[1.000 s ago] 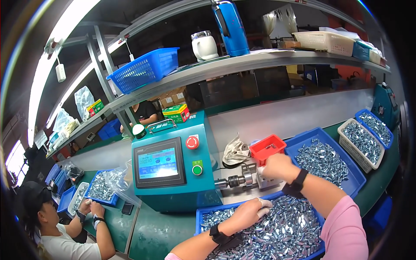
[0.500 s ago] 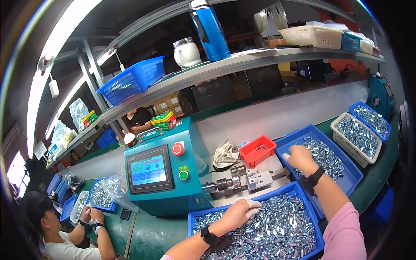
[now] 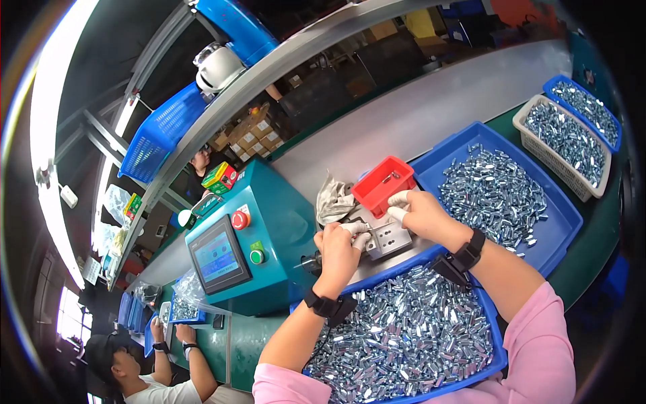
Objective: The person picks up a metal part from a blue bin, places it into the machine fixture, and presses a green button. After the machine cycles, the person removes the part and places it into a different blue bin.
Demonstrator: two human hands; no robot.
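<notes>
Your left hand is curled shut, its white-taped fingertips pinching a small shiny metal piece at the grey steel fixture block. Your right hand rests loosely curled on the block's far edge; whether it grips anything, I cannot tell. A red plastic bin sits just beyond. Blue trays of glinting metal parts flank the fixture.

Single head-worn fisheye, close above the workbench, tilted, facing down and forward.
</notes>
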